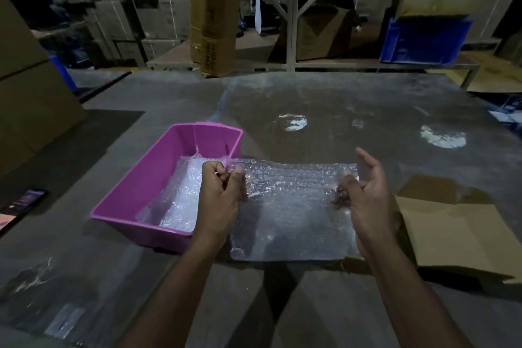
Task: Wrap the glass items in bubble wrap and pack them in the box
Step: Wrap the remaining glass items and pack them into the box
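Both hands sit at the centre of the frame, holding a sheet of bubble wrap [291,206] stretched between them above the work surface. The left hand [220,195] is closed in a fist, pinching the sheet's upper left corner between thumb and curled fingers. The right hand [364,195] grips the upper right edge with its lower fingers curled behind the plastic, while its index finger points upward, loose. The sheet hangs slack toward the lower frame, its bottom edge near a flattened piece of cardboard [452,234] lying at the right.

Just left of the left hand stands a pink plastic box [147,186], open on top, with more bubble wrap lying along its floor. What that wrap holds, if anything, cannot be told.

The table [141,277] is a dull grey, scuffed surface; a larger clear sheet [353,110] spreads over its far half and catches two bright patches of light. At the left edge of the frame lies a dark phone [19,206] with a lit screen.

Beyond the table the room is dim: a tall brown carton [214,8] stands upright at upper centre, stacked cardboard boxes fill the upper left, and a metal shelf frame carries a blue bin [423,39] at the upper right.
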Action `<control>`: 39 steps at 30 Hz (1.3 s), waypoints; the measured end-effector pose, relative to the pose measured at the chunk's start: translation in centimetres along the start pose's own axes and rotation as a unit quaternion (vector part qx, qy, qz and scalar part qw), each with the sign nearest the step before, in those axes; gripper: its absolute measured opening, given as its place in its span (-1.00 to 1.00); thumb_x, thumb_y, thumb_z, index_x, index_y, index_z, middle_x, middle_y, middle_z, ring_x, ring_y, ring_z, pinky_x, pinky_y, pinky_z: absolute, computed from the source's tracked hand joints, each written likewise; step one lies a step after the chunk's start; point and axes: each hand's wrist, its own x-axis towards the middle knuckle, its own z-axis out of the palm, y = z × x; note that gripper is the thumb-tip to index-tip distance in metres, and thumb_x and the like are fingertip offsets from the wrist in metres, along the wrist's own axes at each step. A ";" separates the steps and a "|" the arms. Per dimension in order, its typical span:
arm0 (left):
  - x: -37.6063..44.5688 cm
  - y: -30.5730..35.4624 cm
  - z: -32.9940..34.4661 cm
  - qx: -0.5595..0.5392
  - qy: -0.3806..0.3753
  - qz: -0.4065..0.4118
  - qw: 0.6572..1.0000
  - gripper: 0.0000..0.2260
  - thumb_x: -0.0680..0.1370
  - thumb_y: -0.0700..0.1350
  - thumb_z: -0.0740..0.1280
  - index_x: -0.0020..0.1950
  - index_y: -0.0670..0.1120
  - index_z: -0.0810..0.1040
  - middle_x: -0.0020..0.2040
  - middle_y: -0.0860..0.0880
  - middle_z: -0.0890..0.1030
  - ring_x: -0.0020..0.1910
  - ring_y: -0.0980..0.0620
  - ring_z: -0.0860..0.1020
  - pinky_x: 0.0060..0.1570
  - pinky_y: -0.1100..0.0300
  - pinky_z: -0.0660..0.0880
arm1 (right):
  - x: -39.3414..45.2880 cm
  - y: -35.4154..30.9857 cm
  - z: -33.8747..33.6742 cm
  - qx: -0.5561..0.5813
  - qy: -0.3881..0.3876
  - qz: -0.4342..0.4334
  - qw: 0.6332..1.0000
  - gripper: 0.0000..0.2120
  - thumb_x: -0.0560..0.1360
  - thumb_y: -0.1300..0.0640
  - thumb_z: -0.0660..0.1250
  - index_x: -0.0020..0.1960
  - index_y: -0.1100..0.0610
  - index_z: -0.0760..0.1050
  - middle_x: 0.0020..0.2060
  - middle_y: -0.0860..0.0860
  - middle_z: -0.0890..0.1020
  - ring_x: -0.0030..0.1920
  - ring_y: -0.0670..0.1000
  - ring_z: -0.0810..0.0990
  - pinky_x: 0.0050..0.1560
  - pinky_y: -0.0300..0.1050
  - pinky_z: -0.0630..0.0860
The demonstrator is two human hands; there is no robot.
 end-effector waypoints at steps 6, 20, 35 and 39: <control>0.8 -0.4 -1.7 0.031 -0.075 0.003 0.997 -0.81 0.71 -0.26 0.15 0.04 -0.04 0.50 -0.13 0.07 0.61 -0.26 0.13 0.48 -0.29 0.27 0.47 | -0.5 0.3 0.5 -0.018 -0.015 -0.024 0.999 -0.72 0.64 0.28 0.25 0.09 -0.02 0.66 -0.23 -0.05 0.67 -0.29 -0.07 0.56 -0.29 -0.21 0.53; 4.1 -1.0 -4.0 0.112 -0.239 0.022 0.964 -0.88 0.47 -0.15 0.55 -0.03 -0.01 0.71 -0.12 0.03 0.71 -0.15 0.09 0.66 -0.11 0.21 0.56 | -1.8 0.7 0.6 -0.138 0.015 -0.043 0.989 -0.87 0.36 0.10 0.56 -0.11 0.04 0.69 -0.21 -0.02 0.71 -0.21 -0.09 0.64 -0.14 -0.25 0.56; 4.0 -1.1 -3.9 0.029 -0.229 -0.044 0.972 -0.86 0.68 -0.16 0.28 0.13 0.09 0.48 -0.12 -0.02 0.58 -0.18 -0.03 0.57 -0.12 0.01 0.56 | -2.5 1.0 0.5 -0.097 0.001 -0.021 0.995 -0.75 0.60 0.22 0.34 0.16 -0.06 0.65 -0.18 -0.02 0.70 -0.22 -0.02 0.60 -0.16 -0.15 0.59; 3.5 -0.6 -3.7 0.041 -0.252 -0.030 0.966 -0.70 0.70 -0.30 0.16 0.00 -0.05 0.65 -0.17 0.00 0.62 -0.19 0.07 0.54 -0.10 0.15 0.52 | -2.6 1.2 0.4 -0.105 -0.021 0.010 0.994 -0.76 0.63 0.22 0.29 0.01 -0.02 0.70 -0.03 -0.05 0.72 -0.11 0.00 0.59 -0.06 -0.12 0.55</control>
